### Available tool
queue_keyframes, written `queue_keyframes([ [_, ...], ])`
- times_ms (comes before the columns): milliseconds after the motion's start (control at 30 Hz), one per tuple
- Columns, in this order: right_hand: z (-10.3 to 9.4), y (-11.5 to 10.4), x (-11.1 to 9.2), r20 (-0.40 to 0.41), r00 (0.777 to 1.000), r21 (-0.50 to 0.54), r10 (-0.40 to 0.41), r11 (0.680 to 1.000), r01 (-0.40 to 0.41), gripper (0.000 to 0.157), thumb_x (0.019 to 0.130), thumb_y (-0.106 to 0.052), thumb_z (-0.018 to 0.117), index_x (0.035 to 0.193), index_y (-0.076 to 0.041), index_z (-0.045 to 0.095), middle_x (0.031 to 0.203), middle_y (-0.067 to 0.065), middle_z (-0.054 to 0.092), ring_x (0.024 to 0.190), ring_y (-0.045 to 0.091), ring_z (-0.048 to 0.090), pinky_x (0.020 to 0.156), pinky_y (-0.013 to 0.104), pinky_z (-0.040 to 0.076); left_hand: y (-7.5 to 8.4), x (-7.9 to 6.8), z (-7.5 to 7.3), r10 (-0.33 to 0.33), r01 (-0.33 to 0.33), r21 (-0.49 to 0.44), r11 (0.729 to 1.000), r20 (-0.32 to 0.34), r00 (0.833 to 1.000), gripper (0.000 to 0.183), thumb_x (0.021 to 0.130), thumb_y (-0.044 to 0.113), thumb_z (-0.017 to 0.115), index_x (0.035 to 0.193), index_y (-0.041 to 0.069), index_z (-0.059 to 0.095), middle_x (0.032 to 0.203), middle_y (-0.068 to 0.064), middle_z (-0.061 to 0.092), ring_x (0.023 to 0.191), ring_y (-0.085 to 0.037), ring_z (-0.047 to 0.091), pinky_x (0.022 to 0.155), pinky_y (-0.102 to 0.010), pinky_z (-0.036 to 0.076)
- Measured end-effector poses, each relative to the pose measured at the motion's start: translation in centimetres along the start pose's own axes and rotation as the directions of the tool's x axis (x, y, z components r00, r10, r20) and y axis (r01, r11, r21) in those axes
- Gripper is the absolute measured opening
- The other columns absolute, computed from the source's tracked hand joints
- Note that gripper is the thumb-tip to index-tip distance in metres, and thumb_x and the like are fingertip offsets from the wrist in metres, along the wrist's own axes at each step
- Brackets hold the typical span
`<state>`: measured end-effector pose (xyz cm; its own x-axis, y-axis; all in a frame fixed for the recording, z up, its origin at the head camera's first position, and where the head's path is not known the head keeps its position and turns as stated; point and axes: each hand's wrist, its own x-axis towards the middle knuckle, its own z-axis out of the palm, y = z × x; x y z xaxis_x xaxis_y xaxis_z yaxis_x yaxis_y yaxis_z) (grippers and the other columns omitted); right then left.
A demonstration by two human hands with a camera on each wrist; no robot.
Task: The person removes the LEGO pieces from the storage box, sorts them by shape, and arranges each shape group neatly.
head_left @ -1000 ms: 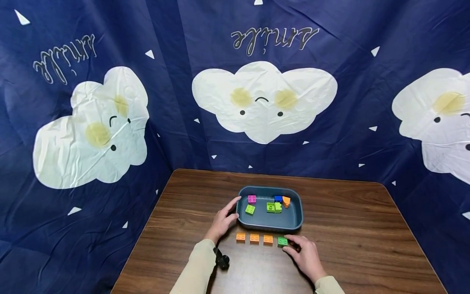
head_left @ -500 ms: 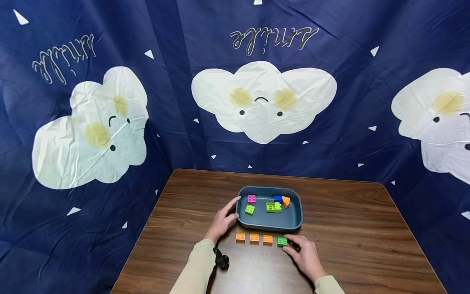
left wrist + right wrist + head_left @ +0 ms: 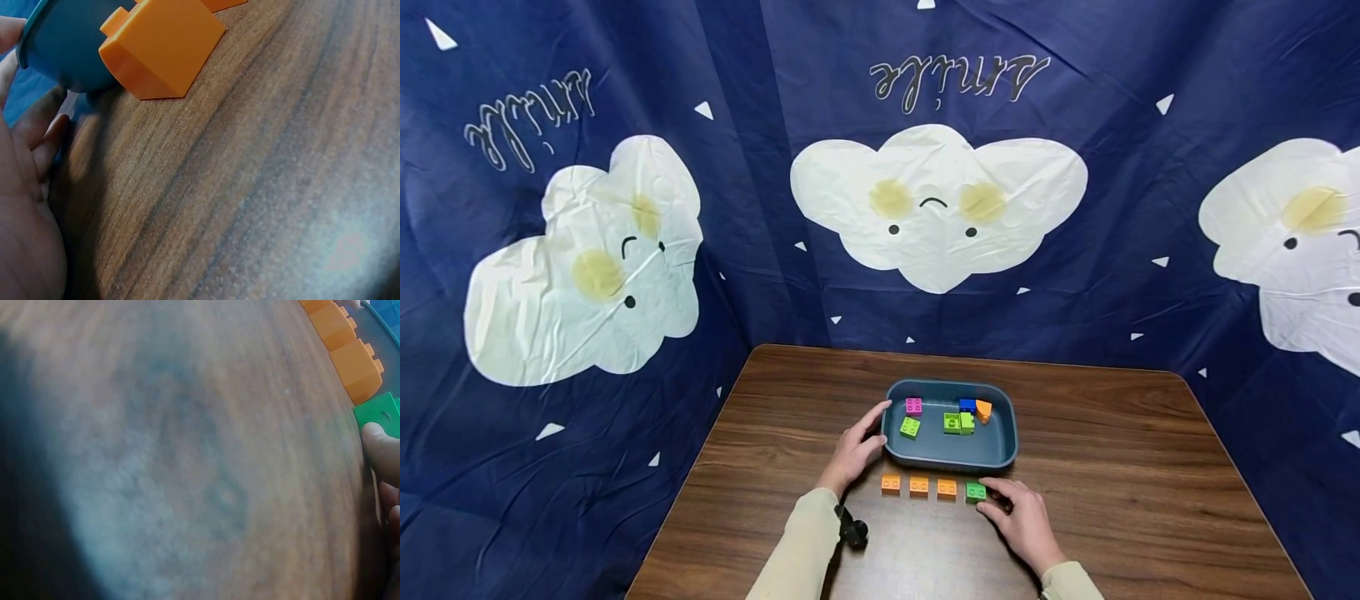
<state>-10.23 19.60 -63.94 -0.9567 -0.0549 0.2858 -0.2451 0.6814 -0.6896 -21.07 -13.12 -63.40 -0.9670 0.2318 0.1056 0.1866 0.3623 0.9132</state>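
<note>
Several toy building blocks lie in and in front of a dark blue-grey tray [image 3: 951,458]. My left hand [image 3: 853,452] rests at the tray's left end, its index finger and thumb spread along the rim. With thumb and index finger, my right hand [image 3: 1021,518] pinches the right side of a green block [image 3: 976,492], its studs up on the table. To its left, spaced in a row, sit three orange blocks: a left one [image 3: 891,485], a middle one [image 3: 919,487] and a right one [image 3: 947,489]. The right wrist view shows the thumb [image 3: 379,445] against the green block.
Inside the tray are a magenta block [image 3: 913,407], lime blocks [image 3: 910,428], a blue block [image 3: 967,406] and a curved orange piece [image 3: 983,411]. The brown wooden table [image 3: 1120,467] meets a navy cloth backdrop [image 3: 745,208]. A black wrist camera [image 3: 853,533] sits at the left sleeve.
</note>
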Motion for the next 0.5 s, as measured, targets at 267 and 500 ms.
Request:
queue_keyframes([
  [267,-0.09,-0.15,-0.05,-0.016,1.0,-0.003,-0.015,1.0,0.014,0.037,0.075,-0.012,0.094,0.109,-0.018,0.082,0.101,-0.009,0.077,0.084,0.003,0.066,0.07,0.027,0.056,-0.18,-0.05,-0.16,0.022,-0.022,-0.012,1.0,-0.006,1.0,0.064,0.098,0.013,0.064,0.155,0.039,0.051,0.157,0.002,0.053,0.149,-0.022,0.046,0.123,-0.057,0.029],
  [500,-0.22,-0.33,-0.02,0.006,1.0,0.001,0.017,1.0,-0.017,0.036,0.075,-0.013,0.094,0.109,-0.019,0.082,0.101,-0.009,0.077,0.085,0.003,0.066,0.071,0.028,0.056,-0.09,-0.14,-0.26,0.029,-0.029,-0.02,0.999,0.01,1.0,0.064,0.099,0.016,0.063,0.155,0.042,0.05,0.159,0.006,0.051,0.15,-0.021,0.043,0.124,-0.058,0.027],
])
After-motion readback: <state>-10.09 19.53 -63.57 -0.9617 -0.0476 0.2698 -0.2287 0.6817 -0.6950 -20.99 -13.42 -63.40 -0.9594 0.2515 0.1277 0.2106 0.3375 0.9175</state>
